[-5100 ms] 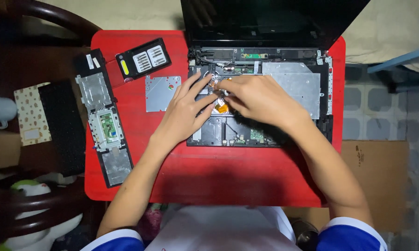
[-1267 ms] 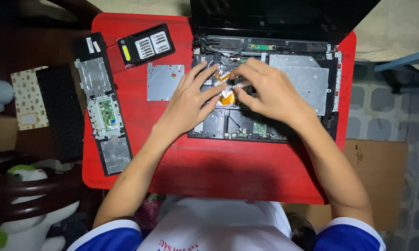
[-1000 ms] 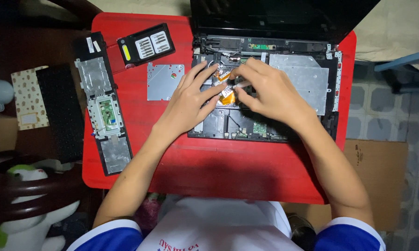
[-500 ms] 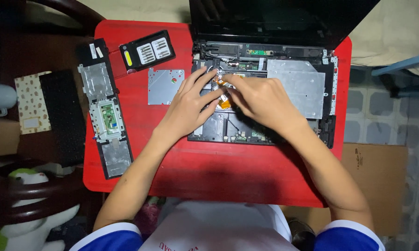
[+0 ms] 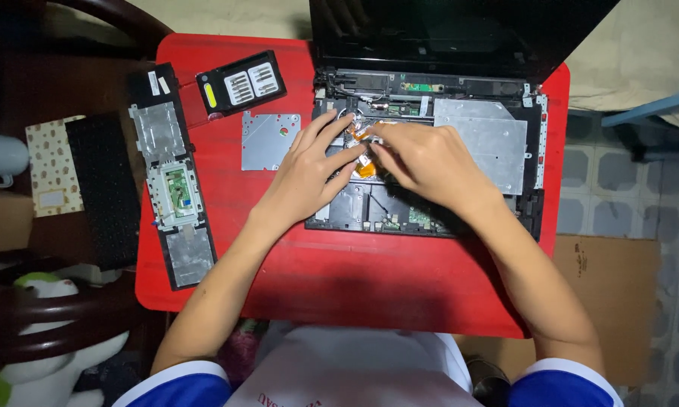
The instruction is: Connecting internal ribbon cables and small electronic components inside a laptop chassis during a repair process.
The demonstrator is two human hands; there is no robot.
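An opened laptop base [image 5: 475, 143] lies on a red table [image 5: 339, 271], its inner boards and a silver metal plate bared, its dark screen tilted up at the back. My left hand [image 5: 309, 169] rests flat on the laptop's left inner part, fingers spread toward an orange flat cable [image 5: 366, 164]. From the right, my right hand [image 5: 430, 162] reaches in, its fingertips pinched at a small part beside that cable; what they grip is hidden.
A square metal cover plate [image 5: 270, 140] lies left of the laptop. A black screwdriver bit case [image 5: 241, 83] sits behind it. A long palm-rest panel [image 5: 172, 181] lies at the table's left edge. A black keyboard [image 5: 102, 192] rests off the table, on the left.
Both hands stay on the laptop's middle. My right hand's fingertips have shifted slightly left toward the orange cable. The view has drifted a little.
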